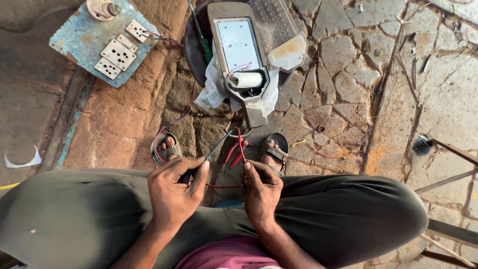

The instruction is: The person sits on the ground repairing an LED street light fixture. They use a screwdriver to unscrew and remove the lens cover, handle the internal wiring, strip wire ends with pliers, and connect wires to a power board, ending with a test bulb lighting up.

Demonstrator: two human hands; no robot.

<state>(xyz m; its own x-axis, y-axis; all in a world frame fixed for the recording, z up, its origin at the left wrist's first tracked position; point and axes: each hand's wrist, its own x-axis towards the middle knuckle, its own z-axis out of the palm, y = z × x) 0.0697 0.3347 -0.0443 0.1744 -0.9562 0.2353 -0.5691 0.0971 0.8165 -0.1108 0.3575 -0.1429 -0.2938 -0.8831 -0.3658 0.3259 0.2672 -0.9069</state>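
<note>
Fingers of left hand point(174, 192) pinched shut on a thin dark tool point(215, 148), looks like a screwdriver or probe, tip angled up and to the right toward the wire ends. Right hand point(261, 188) fingers closed on a red wire point(241, 144), held upright between thumb and fingertips. Tool tip and red wire top sit just beside each other, cannot tell if touching. Both hands rest over the person's knees, grey-green trousers point(348, 209), seated, sandalled feet point(273, 149) on the ground below the hands. Red-handled pliers point(234, 154) lie on the ground between the feet, just behind the held wire. More red wire loops from the right hand across to the left hand.

Ahead of the hands: grey LED street light fixture point(238, 47), cover open, white LED panel facing up, white cylinder part at its lower end, sitting on white plastic bag point(211, 92). Its clear lens cover point(281, 30) lies tilted to the right of it. Green-handled screwdriver point(203, 40) just left of the fixture. Far left: blue board with white sockets point(117, 52), red and dark wires running from it down toward the left foot. Ground is cracked stone paving point(348, 74)
</note>
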